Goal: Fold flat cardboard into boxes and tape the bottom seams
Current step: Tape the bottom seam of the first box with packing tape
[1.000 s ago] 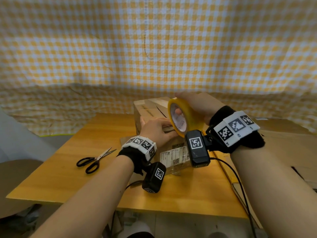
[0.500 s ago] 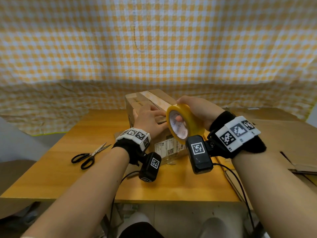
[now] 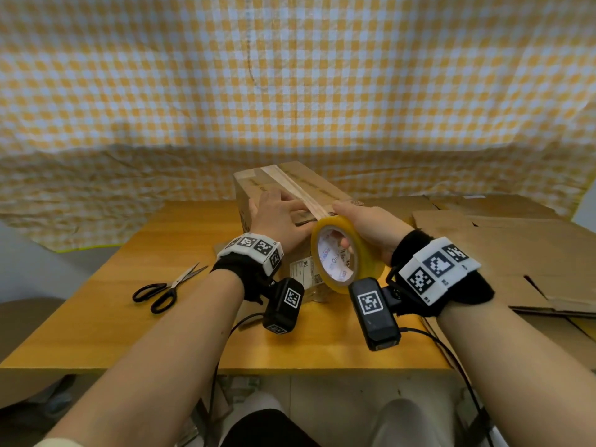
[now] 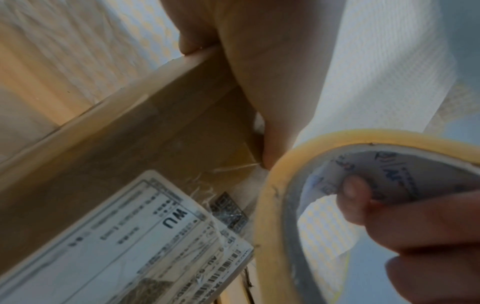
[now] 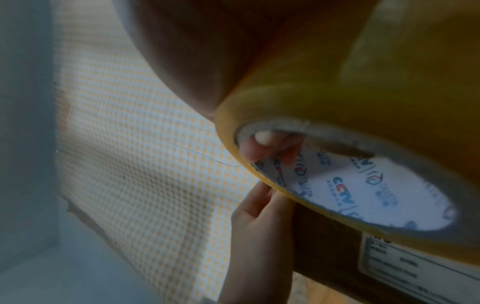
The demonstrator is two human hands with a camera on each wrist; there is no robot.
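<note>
A brown cardboard box (image 3: 322,188) stands on the wooden table (image 3: 129,317), with a strip of tape (image 3: 290,185) running down its top seam towards me. My left hand (image 3: 277,214) lies flat on the box top, left of the strip, fingers straight. My right hand (image 3: 371,224) grips a yellow tape roll (image 3: 342,253) at the box's near edge, with fingers (image 5: 265,144) curled inside the core. The left wrist view shows the box side with a shipping label (image 4: 155,236) and the tape roll (image 4: 280,205) close by.
Black-handled scissors (image 3: 164,290) lie on the table left of my left arm. Flat cardboard sheets (image 3: 500,246) are stacked at the right. A yellow checked cloth (image 3: 290,91) hangs behind the table.
My right hand has drawn the tape roll towards me along the seam, leaving more tape on the box top. My left hand stays pressed on the box.
</note>
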